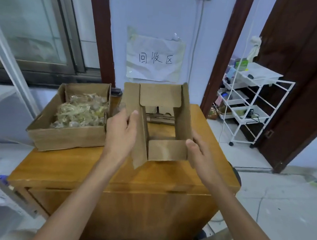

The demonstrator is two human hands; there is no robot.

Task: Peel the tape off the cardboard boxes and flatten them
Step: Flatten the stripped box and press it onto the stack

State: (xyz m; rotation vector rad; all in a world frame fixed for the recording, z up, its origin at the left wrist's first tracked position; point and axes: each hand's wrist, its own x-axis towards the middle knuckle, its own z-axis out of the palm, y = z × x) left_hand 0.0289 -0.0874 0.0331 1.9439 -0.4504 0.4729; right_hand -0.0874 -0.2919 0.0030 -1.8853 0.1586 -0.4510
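Opened cardboard box (159, 120) held above wooden table (89, 169), flaps loose, prob. ready for flattening: left hand (121, 134) grips its left wall, right hand (198, 151) pinches near corner. Tape-scrap bin (66, 139) sits alongside w/ peelings.

**Pale walls, dark door frames, a wooden worktop**

A pale bluish wall (159, 13) is seen straight ahead, with a crumpled paper sign (154, 59) taped to it, handwritten characters on it. Dark brown door frames (101, 34) are set on either side. A sliding window (35, 30) with a dark frame is placed at the left. A white wire trolley (254, 99) is stood by a dark brown door (296, 72) at the right. The floor (278, 199) is covered in light, stained tiles. A wooden worktop (89, 171) is positioned in the middle.
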